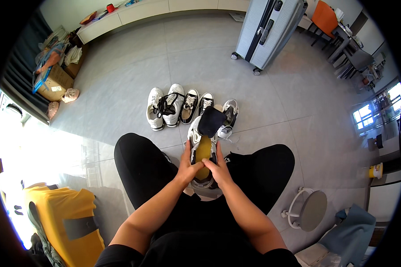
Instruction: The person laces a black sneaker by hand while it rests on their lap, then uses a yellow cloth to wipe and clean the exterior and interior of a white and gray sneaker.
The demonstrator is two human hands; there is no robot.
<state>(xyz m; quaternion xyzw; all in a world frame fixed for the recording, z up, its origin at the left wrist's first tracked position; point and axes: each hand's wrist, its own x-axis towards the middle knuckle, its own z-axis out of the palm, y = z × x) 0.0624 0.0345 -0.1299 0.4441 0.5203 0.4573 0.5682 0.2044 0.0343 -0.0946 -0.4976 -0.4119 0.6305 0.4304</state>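
Between my knees I hold a grey-and-white sneaker (194, 133) with both hands. My left hand (187, 165) wraps its left side and my right hand (219, 168) its right side. Both thumbs meet on a yellow insole (204, 147) that shows in the opening. A black flap (211, 122), which looks like the shoe's tongue, is folded away at the far end. Just beyond, a similar sneaker (226, 130) stands on the floor, partly hidden by the flap. To its left are a black-and-white canvas pair (190, 106) and a white pair (155, 107) with black laces.
A silver suitcase (263, 38) on wheels stands at the far right. A round grey stool (313, 211) is near my right knee. Yellow cloth (60, 213) drapes something at the lower left. Cardboard boxes (58, 82) sit by the curtain, and a low white cabinet (142, 14) runs along the back.
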